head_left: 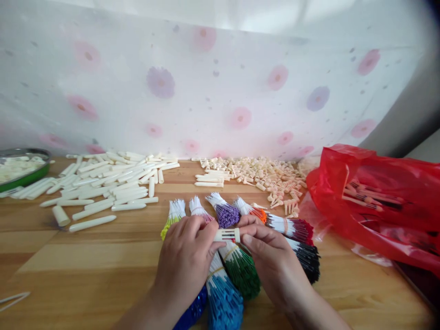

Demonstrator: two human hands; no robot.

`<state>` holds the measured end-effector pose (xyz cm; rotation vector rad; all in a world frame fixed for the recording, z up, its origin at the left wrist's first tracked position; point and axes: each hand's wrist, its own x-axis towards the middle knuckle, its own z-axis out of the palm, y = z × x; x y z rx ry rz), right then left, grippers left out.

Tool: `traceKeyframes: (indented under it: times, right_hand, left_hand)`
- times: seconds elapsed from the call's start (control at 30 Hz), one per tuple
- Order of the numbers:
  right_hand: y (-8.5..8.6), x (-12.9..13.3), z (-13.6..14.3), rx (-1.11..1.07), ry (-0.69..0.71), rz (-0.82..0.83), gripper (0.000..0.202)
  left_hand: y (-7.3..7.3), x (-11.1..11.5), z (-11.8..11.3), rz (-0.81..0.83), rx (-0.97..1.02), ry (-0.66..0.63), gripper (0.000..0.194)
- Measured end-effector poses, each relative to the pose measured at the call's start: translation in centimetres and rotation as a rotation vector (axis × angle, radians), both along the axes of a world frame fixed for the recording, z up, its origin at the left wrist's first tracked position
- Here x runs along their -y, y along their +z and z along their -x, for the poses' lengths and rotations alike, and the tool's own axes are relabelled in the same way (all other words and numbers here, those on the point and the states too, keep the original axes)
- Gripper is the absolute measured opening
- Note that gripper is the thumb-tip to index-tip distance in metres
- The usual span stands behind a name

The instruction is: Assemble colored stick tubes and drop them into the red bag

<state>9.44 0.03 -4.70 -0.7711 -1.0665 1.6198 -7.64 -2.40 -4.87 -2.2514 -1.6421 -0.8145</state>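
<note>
A cream slotted pen barrel (227,235) lies level between my two hands, with a bit of red and dark showing in its slots. My left hand (185,250) is closed round its left part, hiding that end. The fingertips of my right hand (271,250) pinch at its right end; whether they also hold a small piece, I cannot tell. Around and beneath the hands fan out tied bundles of pen refills: yellow (176,211), pink (200,208), purple (227,215), orange (258,213), dark red (302,230), black (308,260), green (243,274), light blue (225,302) and dark blue (192,314).
White tapered pen tubes (117,178) are heaped at the back left, beside a green-rimmed bowl (43,173). Small cream plastic parts (254,172) form a pile at the back. An open red plastic bag (385,229) with pens (364,197) inside stands at right.
</note>
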Motion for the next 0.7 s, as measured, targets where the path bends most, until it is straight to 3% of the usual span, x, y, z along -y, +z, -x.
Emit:
traceKeyframes:
  times: [0.1,0.23,0.4,0.5,0.7]
  right_hand:
    - [-0.1,-0.8,-1.4,0.105,-0.021,-0.114,0.010]
    - [-0.2,-1.1,-4.4,0.471,-0.256,-0.426,0.010]
    - [-0.3,1.1,-7.6,1.170,-0.114,-0.733,0.019]
    - [-0.7,2.2,-8.7,1.421,-0.170,-0.718,0.019]
    - [-1.5,3.2,-8.9,1.667,-0.169,-0.603,0.013]
  left_hand:
    - [-0.1,-0.3,0.2,0.078,0.081,-0.046,0.025]
    - [-0.1,-1.1,0.8,0.252,0.278,-0.008,0.026]
    - [0.3,-1.0,0.6,0.407,0.383,-0.080,0.019]
    - [0.2,-0.3,-0.4,0.444,0.321,-0.164,0.008]
    - [-0.5,-0.1,-1.7,0.501,0.405,-0.419,0.034]
